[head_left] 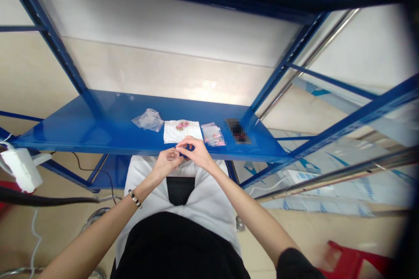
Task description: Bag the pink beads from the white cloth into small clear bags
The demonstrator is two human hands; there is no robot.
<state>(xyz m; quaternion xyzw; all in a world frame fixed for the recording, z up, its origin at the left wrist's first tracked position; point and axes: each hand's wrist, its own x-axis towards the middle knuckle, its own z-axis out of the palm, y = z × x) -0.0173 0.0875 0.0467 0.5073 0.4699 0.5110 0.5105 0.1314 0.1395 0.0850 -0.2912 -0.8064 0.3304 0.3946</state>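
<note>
Blue metal shelf point(81, 126) against pale wall point(147, 22) — white cloth point(190, 133), small bags point(213, 134)

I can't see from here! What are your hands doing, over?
Left hand, right hand together at shelf edge, fingers pinching something tiny, unclear. White cloth with pink bits just beyond. Small bags alongside.

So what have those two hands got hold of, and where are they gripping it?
Both hands, left hand and right hand, meet fingertip to fingertip over something tiny at the blue shelf edge. It is too small to tell what, or which part is pinched.
</note>
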